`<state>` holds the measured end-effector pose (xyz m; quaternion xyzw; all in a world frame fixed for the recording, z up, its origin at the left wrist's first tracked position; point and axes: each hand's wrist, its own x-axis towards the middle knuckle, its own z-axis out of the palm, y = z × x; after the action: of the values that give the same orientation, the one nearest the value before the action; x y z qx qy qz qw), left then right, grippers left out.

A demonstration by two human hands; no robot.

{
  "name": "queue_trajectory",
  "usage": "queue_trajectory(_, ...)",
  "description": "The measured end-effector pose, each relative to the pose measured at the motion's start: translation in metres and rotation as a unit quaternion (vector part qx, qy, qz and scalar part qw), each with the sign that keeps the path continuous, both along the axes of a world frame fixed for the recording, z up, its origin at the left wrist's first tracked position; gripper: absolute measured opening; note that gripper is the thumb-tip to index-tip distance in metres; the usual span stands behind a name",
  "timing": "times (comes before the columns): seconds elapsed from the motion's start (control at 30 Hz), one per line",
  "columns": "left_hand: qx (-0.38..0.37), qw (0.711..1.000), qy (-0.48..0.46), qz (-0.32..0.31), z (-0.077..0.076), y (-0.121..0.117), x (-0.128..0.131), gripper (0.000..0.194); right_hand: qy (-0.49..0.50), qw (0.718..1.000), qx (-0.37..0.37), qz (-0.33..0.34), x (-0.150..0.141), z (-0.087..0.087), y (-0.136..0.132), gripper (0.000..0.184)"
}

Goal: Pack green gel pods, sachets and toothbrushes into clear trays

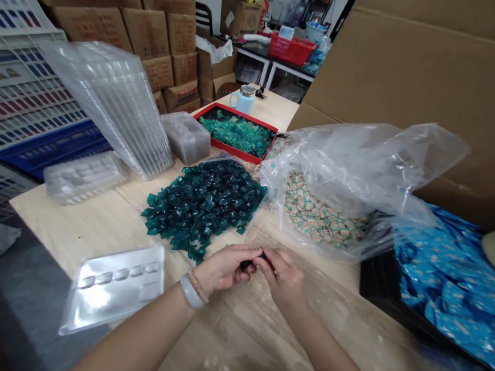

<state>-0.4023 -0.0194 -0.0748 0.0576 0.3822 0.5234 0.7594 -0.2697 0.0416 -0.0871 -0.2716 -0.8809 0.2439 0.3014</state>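
Your fingers [242,252] press together at lower center of the frame over the wooden table [98,236], just below the heap of teal pods [203,205]; they pinch a small dark piece [247,264], and a loose grip could drop it among the pods.

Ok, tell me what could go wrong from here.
The small dark piece pinched between the left hand and right hand might slip and vanish among the loose teal pods. The clear blister tray beside the left forearm sits at the table edge, so a nudge could knock it off.
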Motion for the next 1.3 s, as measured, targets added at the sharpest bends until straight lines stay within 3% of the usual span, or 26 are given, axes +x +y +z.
queue_trajectory(0.17, -0.010, 0.999, 0.009, 0.038, 0.000, 0.006, 0.006, 0.031, -0.007, 0.994, -0.108, 0.012, 0.007, 0.000, 0.005, 0.025)
queue_trajectory(0.27, 0.002, 0.991, 0.125, 0.056, 0.001, 0.013, 0.009, 0.029, -0.048, 0.987, -0.154, -0.013, 0.004, 0.001, 0.021, 0.024)
queue_trajectory(0.37, -0.009, 0.958, 0.271, 0.096, -0.004, 0.020, 0.012, 0.016, -0.201, 0.977, -0.049, -0.046, -0.007, 0.001, 0.042, 0.020)
queue_trajectory(0.43, -0.017, 0.945, 0.313, 0.088, -0.009, 0.022, 0.015, 0.008, -0.321, 0.945, 0.023, -0.055, -0.018, -0.001, 0.054, 0.017)
queue_trajectory(0.5, -0.023, 0.941, 0.332, 0.060, -0.015, 0.024, 0.018, 0.016, -0.398, 0.914, 0.061, -0.044, -0.028, -0.003, 0.061, 0.016)
queue_trajectory(0.6, -0.006, 0.933, 0.358, 0.028, -0.019, 0.022, 0.018, 0.022, -0.431, 0.898, 0.081, -0.024, -0.035, -0.006, 0.067, 0.016)
queue_trajectory(0.73, -0.012, 0.917, 0.398, 0.024, -0.011, 0.016, 0.008, 0.025, -0.402, 0.914, 0.037, -0.025, -0.029, -0.010, 0.071, 0.013)
queue_trajectory(0.8, 0.021, 0.871, 0.491, 0.002, -0.007, 0.014, 0.002, 0.023, -0.366, 0.931, 0.013, -0.007, -0.024, -0.012, 0.073, 0.012)
queue_trajectory(0.93, 0.136, 0.683, 0.716, -0.058, -0.002, 0.023, -0.002, 0.021, -0.319, 0.948, 0.006, -0.010, -0.020, -0.016, 0.072, 0.013)
queue_trajectory(0.97, 0.142, 0.649, 0.744, -0.075, -0.001, 0.027, -0.002, 0.023, -0.318, 0.948, 0.012, -0.020, -0.019, -0.017, 0.072, 0.013)
queue_trajectory(1.03, 0.141, 0.617, 0.769, -0.092, 0.001, 0.034, -0.005, 0.025, -0.320, 0.946, 0.023, -0.035, -0.018, -0.019, 0.070, 0.013)
queue_trajectory(1.13, 0.139, 0.631, 0.761, -0.066, 0.002, 0.039, -0.017, 0.026, -0.294, 0.955, 0.018, -0.029, -0.014, -0.023, 0.071, 0.015)
queue_trajectory(1.23, 0.131, 0.673, 0.726, -0.049, 0.001, 0.040, -0.030, 0.025, -0.210, 0.978, -0.005, -0.020, -0.005, -0.026, 0.075, 0.017)
queue_trajectory(1.3, 0.118, 0.720, 0.680, -0.073, -0.001, 0.042, -0.032, 0.027, -0.147, 0.989, -0.019, -0.019, 0.001, -0.025, 0.077, 0.018)
